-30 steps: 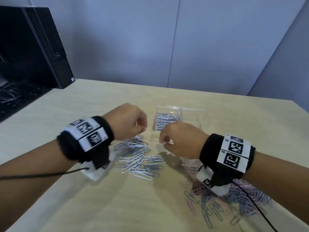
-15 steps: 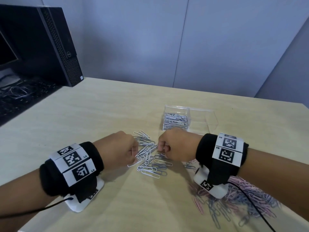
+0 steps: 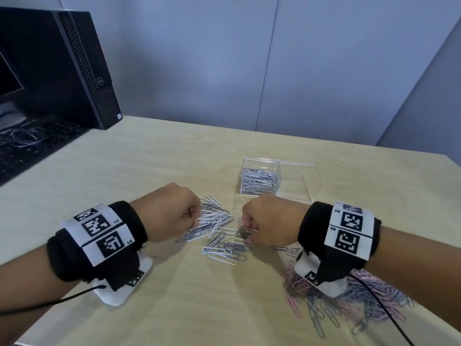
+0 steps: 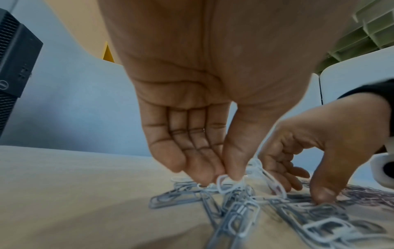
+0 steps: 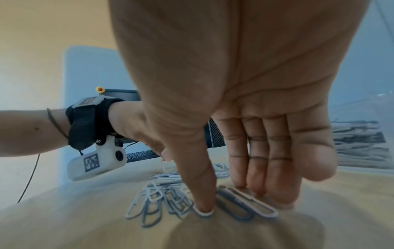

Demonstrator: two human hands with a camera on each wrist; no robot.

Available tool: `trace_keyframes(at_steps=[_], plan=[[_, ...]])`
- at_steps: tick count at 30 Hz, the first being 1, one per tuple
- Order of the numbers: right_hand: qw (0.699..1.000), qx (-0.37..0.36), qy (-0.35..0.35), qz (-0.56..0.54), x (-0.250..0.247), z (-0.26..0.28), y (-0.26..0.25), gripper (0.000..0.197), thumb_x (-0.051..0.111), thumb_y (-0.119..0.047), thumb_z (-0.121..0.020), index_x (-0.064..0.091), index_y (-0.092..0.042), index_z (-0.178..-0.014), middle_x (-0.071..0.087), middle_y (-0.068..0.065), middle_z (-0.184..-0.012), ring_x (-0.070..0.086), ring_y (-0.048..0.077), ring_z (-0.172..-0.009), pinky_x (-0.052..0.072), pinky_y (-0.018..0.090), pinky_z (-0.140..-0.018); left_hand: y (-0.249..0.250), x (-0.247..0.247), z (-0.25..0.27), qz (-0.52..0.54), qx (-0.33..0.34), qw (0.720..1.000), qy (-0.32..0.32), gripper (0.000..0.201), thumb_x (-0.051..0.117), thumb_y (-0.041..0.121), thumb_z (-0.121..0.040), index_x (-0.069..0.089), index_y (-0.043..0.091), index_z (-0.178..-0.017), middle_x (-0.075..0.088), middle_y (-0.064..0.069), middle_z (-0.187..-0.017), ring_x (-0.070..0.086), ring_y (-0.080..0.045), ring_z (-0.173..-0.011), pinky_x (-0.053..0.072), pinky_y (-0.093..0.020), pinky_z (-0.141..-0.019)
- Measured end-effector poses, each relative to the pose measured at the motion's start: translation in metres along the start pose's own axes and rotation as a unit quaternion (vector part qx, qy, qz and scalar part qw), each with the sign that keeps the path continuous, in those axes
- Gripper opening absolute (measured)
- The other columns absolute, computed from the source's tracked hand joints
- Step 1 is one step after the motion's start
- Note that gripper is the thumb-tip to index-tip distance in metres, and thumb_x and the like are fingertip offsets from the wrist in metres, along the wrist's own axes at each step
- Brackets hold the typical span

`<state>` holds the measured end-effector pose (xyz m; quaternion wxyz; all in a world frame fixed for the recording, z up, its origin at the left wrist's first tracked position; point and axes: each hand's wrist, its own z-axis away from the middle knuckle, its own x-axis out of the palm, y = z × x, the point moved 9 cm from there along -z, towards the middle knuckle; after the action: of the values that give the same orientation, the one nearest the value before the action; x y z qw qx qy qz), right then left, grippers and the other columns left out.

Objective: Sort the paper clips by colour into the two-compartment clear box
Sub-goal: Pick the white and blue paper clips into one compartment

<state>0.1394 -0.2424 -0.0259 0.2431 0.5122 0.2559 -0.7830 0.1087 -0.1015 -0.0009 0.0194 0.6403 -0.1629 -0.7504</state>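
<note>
Clips lie in two lots on the table: a white-and-grey scatter between the two hands, and a mixed pink-and-grey heap at about four o'clock, partly under the right wrist. The clear box stands at twelve o'clock from the right hand, close beyond its knuckles; its left compartment holds a pile of pale clips and the right one looks bare.

The left hand has thumb and fingertips closed on a white clip at the nine o'clock edge of the scatter. The right hand is curled down on the three o'clock edge, thumb tip pressing one clip end and fingers planted on clips beside it; whether it has truly pinched one I cannot tell.

The risk, to my eye, is tangling: the clips overlap and some look hooked together, so a lift could drag a grey one along with a white and carry both into one compartment. White and grey also read much alike in this light, which invites a wrong drop. The right wrist could scatter the pink heap too.
</note>
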Motion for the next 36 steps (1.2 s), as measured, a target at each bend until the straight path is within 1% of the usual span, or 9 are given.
trace_keyframes(at_steps=[5,10,17,19,21,26,28,31,36], plan=[[1.0,-0.014,0.015,0.02,0.001,-0.006,-0.003,0.01,0.057,-0.012,-0.083,0.065,-0.006,-0.083,0.068,0.011,-0.086,0.066,0.031,-0.08,0.059,0.042,-0.074,0.007,-0.008,-0.003,0.002,0.012,1.0,0.008,0.014,0.064,0.026,-0.086,0.063,0.024,-0.072,0.065,0.008,-0.065,0.058,-0.006,-0.063,0.051,-0.027,-0.066],[0.999,-0.022,0.034,0.023,0.0,-0.004,-0.003,0.011,0.055,-0.01,-0.083,0.064,-0.005,-0.078,0.066,0.012,-0.082,0.065,0.033,-0.078,0.059,0.041,-0.071,0.019,-0.027,-0.014,-0.004,0.023,0.999,0.027,0.012,0.066,0.026,-0.086,0.065,0.024,-0.073,0.065,0.009,-0.064,0.056,-0.001,-0.06,0.047,-0.023,-0.064],[0.998,0.002,0.063,-0.004,-0.001,0.006,0.014,0.011,0.055,-0.006,-0.075,0.066,-0.003,-0.076,0.069,0.015,-0.077,0.065,0.034,-0.074,0.056,0.039,-0.062,0.046,-0.074,-0.056,-0.042,0.034,0.995,0.087,0.009,0.067,0.022,-0.085,0.071,0.015,-0.08,0.064,0.008,-0.063,0.057,-0.014,-0.064,0.04,-0.022,-0.066],[0.998,0.006,0.06,-0.011,0.001,0.01,0.018,0.012,0.056,-0.007,-0.075,0.067,-0.005,-0.077,0.069,0.012,-0.077,0.066,0.032,-0.073,0.057,0.038,-0.064,0.053,-0.086,-0.073,-0.066,0.036,0.992,0.098,0.008,0.066,0.021,-0.085,0.07,0.015,-0.082,0.057,0.011,-0.062,0.055,-0.016,-0.068,0.041,-0.023,-0.068],[0.998,0.011,0.054,-0.022,0.003,0.013,0.022,0.012,0.057,-0.009,-0.077,0.069,-0.009,-0.079,0.07,0.009,-0.079,0.066,0.029,-0.075,0.058,0.039,-0.067,0.061,-0.092,-0.09,-0.092,0.037,0.99,0.096,0.008,0.065,0.02,-0.086,0.07,0.014,-0.086,0.058,0.006,-0.068,0.054,-0.019,-0.074,0.04,-0.025,-0.07],[0.998,0.004,0.057,-0.038,0.002,0.017,0.022,0.01,0.058,-0.012,-0.078,0.068,-0.009,-0.079,0.069,0.007,-0.08,0.065,0.028,-0.077,0.057,0.038,-0.068,0.084,-0.074,-0.13,-0.143,0.05,0.987,0.052,0.012,0.062,0.013,-0.087,0.073,0.009,-0.091,0.072,-0.006,-0.091,0.064,-0.025,-0.083,0.046,-0.029,-0.07],[0.997,0.002,0.059,-0.043,0.002,0.019,0.022,0.01,0.058,-0.012,-0.079,0.068,-0.01,-0.078,0.068,0.007,-0.08,0.064,0.028,-0.077,0.056,0.037,-0.068,0.092,-0.061,-0.141,-0.162,0.057,0.984,0.035,0.015,0.058,0.009,-0.087,0.073,0.006,-0.089,0.073,-0.01,-0.092,0.067,-0.028,-0.086,0.048,-0.031,-0.069],[0.997,-0.005,0.062,-0.046,0.002,0.02,0.022,0.009,0.059,-0.013,-0.079,0.067,-0.009,-0.077,0.068,0.006,-0.078,0.064,0.027,-0.076,0.056,0.037,-0.069,0.1,-0.044,-0.15,-0.181,0.061,0.981,0.015,0.017,0.053,0.005,-0.087,0.07,0.007,-0.084,0.067,-0.01,-0.085,0.063,-0.028,-0.077,0.047,-0.031,-0.065],[0.997,-0.006,0.062,-0.053,0.002,0.019,0.024,0.01,0.058,-0.012,-0.079,0.068,-0.011,-0.077,0.069,0.004,-0.082,0.064,0.026,-0.079,0.056,0.035,-0.072,0.103,-0.031,-0.156,-0.183,0.069,0.981,0.011,0.014,0.057,0.005,-0.084,0.07,0.008,-0.086,0.069,-0.012,-0.091,0.066,-0.032,-0.082,0.048,-0.03,-0.065]])
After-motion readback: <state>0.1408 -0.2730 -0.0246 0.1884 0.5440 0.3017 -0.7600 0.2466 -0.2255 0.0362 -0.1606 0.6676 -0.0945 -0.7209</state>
